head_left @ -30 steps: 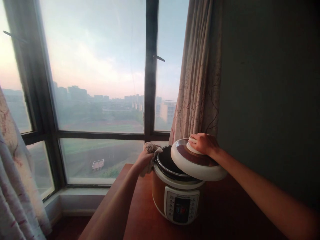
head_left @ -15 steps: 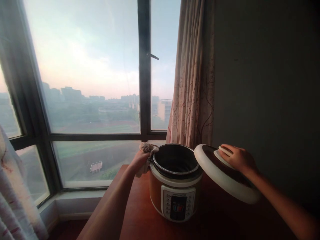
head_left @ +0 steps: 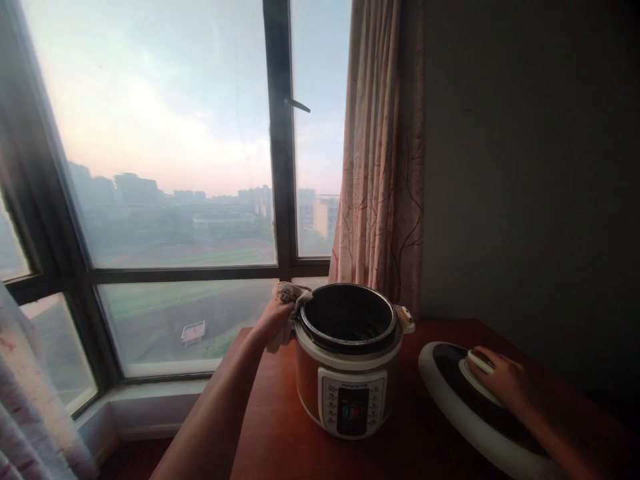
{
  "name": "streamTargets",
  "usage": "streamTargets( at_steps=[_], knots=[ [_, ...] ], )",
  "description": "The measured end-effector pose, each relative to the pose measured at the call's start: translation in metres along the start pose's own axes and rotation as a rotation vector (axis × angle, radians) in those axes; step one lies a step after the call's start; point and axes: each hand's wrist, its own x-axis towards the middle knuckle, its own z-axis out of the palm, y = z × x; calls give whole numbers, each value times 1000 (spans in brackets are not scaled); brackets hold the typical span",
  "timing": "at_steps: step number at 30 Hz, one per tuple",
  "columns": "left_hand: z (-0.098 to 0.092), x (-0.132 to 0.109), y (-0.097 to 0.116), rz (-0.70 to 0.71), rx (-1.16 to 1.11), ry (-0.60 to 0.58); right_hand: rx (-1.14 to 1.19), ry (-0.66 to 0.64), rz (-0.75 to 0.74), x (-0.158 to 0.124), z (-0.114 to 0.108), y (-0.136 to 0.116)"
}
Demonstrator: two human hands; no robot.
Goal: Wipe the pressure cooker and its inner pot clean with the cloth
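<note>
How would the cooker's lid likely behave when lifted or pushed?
The lid is probably stiff, since its broad rim shows no sag. It may tip if pushed down at one edge, being wide with its knob near the middle.

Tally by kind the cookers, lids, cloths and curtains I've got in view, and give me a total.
Cooker: 1, its top uncovered
Lid: 1, your right hand at its knob
Cloth: 1, in your left hand
Curtains: 2, one toward each side of the window
Total: 5
</note>
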Motion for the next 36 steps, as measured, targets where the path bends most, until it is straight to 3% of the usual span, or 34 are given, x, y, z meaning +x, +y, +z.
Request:
streamTargets(
  at_steps=[13, 21, 29, 36],
  knots=[
    [-1, -5, 3, -31, 22, 10, -298, -176, -115, -20, 13, -38],
    [0, -5, 0, -15, 43, 28, -278, -162, -143, -30, 21, -55],
    [2, -6, 2, -6, 114, 86, -244, -337, -142, -8, -15, -77],
    [-10, -3, 13, -56, 352, 309, -64, -246, -280, 38, -55, -141]
  ],
)
